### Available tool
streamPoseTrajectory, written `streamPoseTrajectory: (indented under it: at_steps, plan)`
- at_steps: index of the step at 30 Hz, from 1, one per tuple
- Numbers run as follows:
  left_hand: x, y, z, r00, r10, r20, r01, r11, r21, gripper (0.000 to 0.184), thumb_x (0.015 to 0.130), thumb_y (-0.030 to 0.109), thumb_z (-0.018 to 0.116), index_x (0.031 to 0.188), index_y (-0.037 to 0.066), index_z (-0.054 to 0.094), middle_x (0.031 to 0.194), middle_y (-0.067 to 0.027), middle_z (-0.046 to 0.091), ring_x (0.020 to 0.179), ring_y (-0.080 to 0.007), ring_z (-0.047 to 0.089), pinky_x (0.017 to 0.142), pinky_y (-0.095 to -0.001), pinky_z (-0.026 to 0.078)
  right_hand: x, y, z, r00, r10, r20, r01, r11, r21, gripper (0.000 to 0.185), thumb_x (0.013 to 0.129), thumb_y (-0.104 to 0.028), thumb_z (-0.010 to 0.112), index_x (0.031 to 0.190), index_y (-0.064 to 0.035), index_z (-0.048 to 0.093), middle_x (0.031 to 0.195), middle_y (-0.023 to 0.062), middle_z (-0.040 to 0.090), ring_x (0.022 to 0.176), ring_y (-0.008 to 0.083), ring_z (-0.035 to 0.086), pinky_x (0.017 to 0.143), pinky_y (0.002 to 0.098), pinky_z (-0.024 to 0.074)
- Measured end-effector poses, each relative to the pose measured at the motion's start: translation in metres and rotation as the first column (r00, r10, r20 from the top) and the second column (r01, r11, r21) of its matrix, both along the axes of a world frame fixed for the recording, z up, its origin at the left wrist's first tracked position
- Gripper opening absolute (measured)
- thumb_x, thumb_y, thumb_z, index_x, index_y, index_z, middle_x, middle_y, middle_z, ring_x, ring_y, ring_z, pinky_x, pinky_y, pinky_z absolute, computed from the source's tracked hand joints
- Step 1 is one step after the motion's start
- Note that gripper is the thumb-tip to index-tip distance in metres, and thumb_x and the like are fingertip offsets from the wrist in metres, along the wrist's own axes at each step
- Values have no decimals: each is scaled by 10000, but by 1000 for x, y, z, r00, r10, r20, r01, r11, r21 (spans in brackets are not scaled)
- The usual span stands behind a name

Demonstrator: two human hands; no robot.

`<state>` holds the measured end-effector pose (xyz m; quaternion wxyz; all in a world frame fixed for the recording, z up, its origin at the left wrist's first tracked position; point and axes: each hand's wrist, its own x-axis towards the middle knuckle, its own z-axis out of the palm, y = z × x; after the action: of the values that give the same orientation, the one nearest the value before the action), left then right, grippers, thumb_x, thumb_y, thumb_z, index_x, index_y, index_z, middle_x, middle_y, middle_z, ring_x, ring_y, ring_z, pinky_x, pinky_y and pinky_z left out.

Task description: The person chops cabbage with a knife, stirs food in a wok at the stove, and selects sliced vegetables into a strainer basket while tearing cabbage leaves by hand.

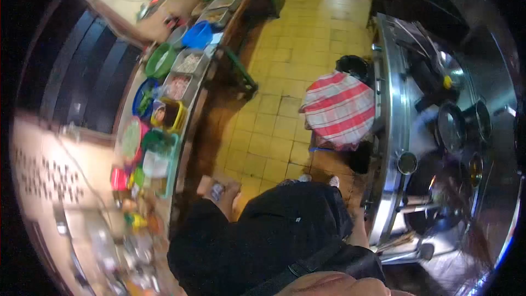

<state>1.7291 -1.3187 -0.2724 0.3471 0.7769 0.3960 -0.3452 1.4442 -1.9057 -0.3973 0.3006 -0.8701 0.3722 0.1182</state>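
Note:
My left arm hangs beside the counter's front edge, with a dark mark on the skin. My left hand (230, 192) is small and blurred, and its fingers do not show clearly. On the other side, my right forearm (359, 231) hangs close to the stove front; the hand there merges with the shadow, and I cannot make out its fingers. Ahead of me, a red-and-white checked cloth (341, 111) covers a rounded thing on a low support. What lies under the cloth is hidden. A black container (353, 67) stands just behind it.
Along the left counter (193, 112) stand a green basin (160, 60), a blue bowl (198, 35), a yellow container (169, 114) and trays of food. A steel stove (390, 126) on the right bears several pans (452, 126). Yellow floor tiles (268, 126) run between them.

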Motion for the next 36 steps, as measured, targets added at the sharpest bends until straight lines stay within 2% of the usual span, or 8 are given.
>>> streamPoseTrajectory:
  at_steps: [3, 5, 7, 11, 16, 24, 31, 36]
  plan:
    - [-22, -101, -8, 995, 29, 91, -14, 988, -156, 349, 861, 322, 608, 1066, 42, 640, 1016, -149, 665, 961, -271, 616, 814, -392, 485, -20, -1, 11, 979, -172, -107, 201, 881, 429, 304, 876, -257, 476, 994, -13, 615, 945, 233, 652, 758, 382, 651, 621, 463, 524]
    - [-34, -133, -69, 747, -554, 367, 601, 799, -18, 431, 842, 347, 618, 1139, 34, 618, 1060, -167, 662, 980, -309, 623, 857, -370, 481, -27, -16, 21, 926, -326, -189, 376, 760, 530, 303, 878, -255, 476, 999, -13, 614, 942, 231, 652, 757, 378, 651, 619, 459, 524]
    - [-41, -182, -62, 609, -598, 521, 727, 683, -65, 535, 807, 399, 644, 1163, 2, 599, 1090, -198, 653, 971, -330, 629, 868, -371, 481, -28, -34, 27, 884, -415, -215, 459, 680, 572, 302, 880, -252, 477, 1004, -13, 613, 939, 228, 652, 756, 373, 651, 617, 456, 524]
    - [-27, -209, 16, 622, -695, 361, 721, 688, 83, 562, 787, 405, 657, 1167, -5, 600, 1077, -206, 653, 973, -333, 632, 881, -375, 477, -36, -68, 30, 830, -509, -228, 531, 597, 601, 300, 883, -248, 478, 1013, -13, 610, 933, 223, 652, 753, 365, 651, 613, 449, 524]
    - [-32, -181, 33, 871, -371, 322, 402, 915, -32, 514, 803, 338, 633, 1176, -14, 598, 1092, -215, 648, 1016, -319, 626, 895, -371, 478, -54, -82, 22, 816, -508, -276, 556, 562, 612, 298, 887, -243, 478, 1026, -12, 607, 925, 217, 653, 750, 355, 652, 608, 441, 523]
    - [-50, -142, 11, 728, -639, 248, 614, 769, 180, 506, 788, 352, 601, 1149, -2, 622, 1164, -220, 616, 1089, -327, 592, 932, -390, 457, -45, -46, 9, 876, -275, -396, 476, 624, 620, 295, 893, -234, 480, 1045, -12, 602, 913, 207, 653, 745, 338, 652, 600, 427, 523]
    - [24, -99, 14, 912, -327, 247, 332, 943, 20, 467, 782, 335, 624, 1112, 5, 629, 1040, -211, 656, 984, -326, 631, 861, -405, 487, 143, -35, 19, 952, -14, -306, 208, 762, 613, 294, 899, -227, 481, 1062, -12, 597, 902, 199, 653, 741, 324, 653, 594, 415, 523]
    - [112, -36, -62, 955, -197, 222, 215, 975, -59, 424, 784, 357, 628, 1075, 50, 660, 1033, -176, 671, 954, -300, 645, 823, -384, 498, 353, 6, 59, 989, 33, -148, 59, 814, 577, 293, 903, -222, 482, 1075, -12, 594, 894, 193, 653, 737, 313, 653, 589, 407, 522]
